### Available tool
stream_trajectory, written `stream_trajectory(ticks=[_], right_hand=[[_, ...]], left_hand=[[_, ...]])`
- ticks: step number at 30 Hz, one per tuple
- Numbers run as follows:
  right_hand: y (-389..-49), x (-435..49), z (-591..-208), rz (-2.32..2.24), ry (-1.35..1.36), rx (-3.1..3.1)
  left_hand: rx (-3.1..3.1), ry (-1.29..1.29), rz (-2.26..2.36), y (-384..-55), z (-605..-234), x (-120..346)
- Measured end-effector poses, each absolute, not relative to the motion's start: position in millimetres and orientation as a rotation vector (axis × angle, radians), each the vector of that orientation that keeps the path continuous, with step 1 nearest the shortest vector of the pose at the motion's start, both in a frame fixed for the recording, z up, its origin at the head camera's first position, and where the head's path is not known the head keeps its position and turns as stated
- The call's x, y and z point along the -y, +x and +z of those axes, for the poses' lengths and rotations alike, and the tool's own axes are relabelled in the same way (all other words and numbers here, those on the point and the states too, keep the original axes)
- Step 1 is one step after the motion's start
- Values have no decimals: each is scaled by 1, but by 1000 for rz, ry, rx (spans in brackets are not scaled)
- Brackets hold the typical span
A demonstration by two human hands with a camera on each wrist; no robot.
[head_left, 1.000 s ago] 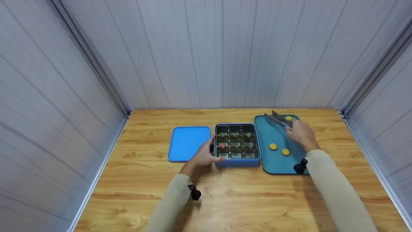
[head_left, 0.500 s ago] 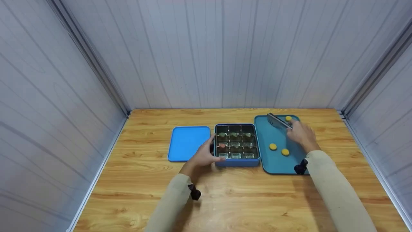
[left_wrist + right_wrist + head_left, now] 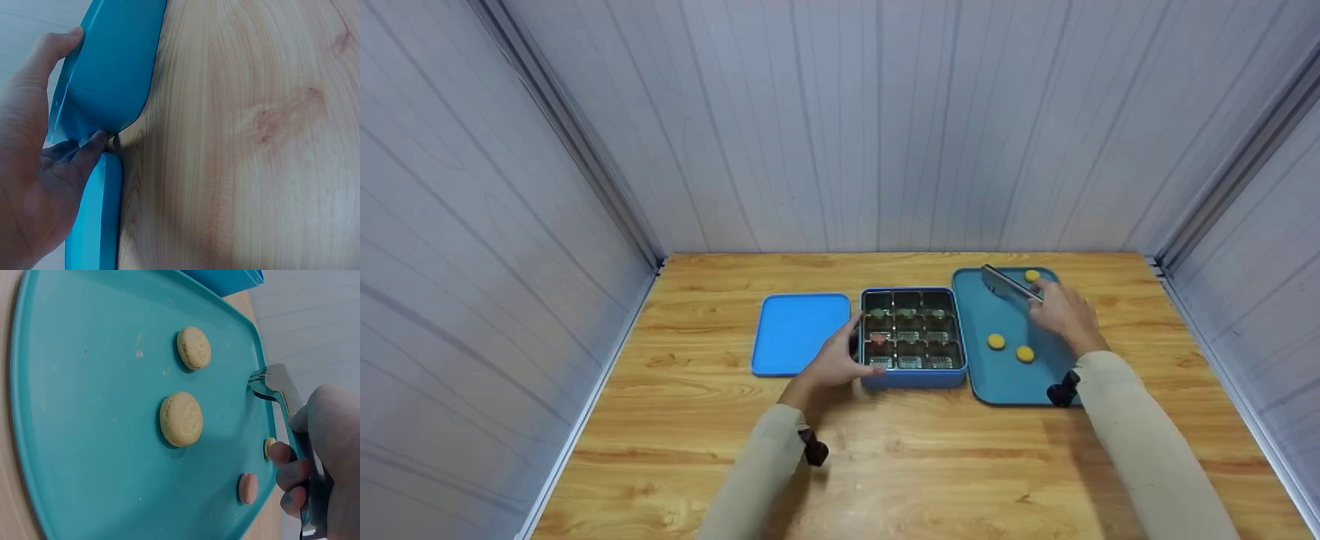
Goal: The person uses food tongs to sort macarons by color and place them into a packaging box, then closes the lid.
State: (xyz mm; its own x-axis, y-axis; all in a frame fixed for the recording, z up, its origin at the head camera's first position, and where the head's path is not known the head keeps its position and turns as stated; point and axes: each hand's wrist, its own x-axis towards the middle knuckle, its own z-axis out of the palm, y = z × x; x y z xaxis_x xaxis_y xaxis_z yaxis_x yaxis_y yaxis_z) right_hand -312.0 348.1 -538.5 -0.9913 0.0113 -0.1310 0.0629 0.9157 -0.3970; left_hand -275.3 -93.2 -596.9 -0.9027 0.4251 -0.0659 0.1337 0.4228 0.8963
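My left hand (image 3: 834, 362) grips the near left corner of a blue box (image 3: 913, 379), thumb at the rim and fingers against the side. The box has a clear insert with several compartments; a pink round piece (image 3: 877, 340) shows in its left column. My right hand (image 3: 1065, 313) holds metal food tongs (image 3: 1011, 285) over the far part of a teal tray (image 3: 988, 386). Their ends, one forked, are close together; no macaron shows between them. Yellow macarons (image 3: 181, 419) lie on the tray, one of them beyond my fingers. A pink macaron (image 3: 248, 488) lies near my fingers in the right wrist view.
A flat blue lid (image 3: 799, 334) lies left of the box. The tray stands close against the box's right side. White panel walls (image 3: 840, 127) rise behind and at both sides of the wooden table (image 3: 885, 465).
The tongs' ends came together from a spread position, mostly between the first two frames. My right hand shifted very slightly. My left hand, the box and the macarons stayed in place.
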Motion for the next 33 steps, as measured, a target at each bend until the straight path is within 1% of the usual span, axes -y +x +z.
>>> stream_trajectory(ticks=[7, 14, 21, 33], right_hand=[[-313, -356, -533, -669, 37, -2928], [-314, -361, -530, -661, -13, -2930], [-311, -367, -526, -678, -88, -2903], [-304, -366, -513, -703, -164, -2876]], left_hand=[[-2400, 471, 1448, -275, -596, 95], [-2420, 497, 1454, -283, -608, 98], [-2386, 504, 1472, -275, -596, 95], [-2382, 472, 1482, -274, -594, 94]])
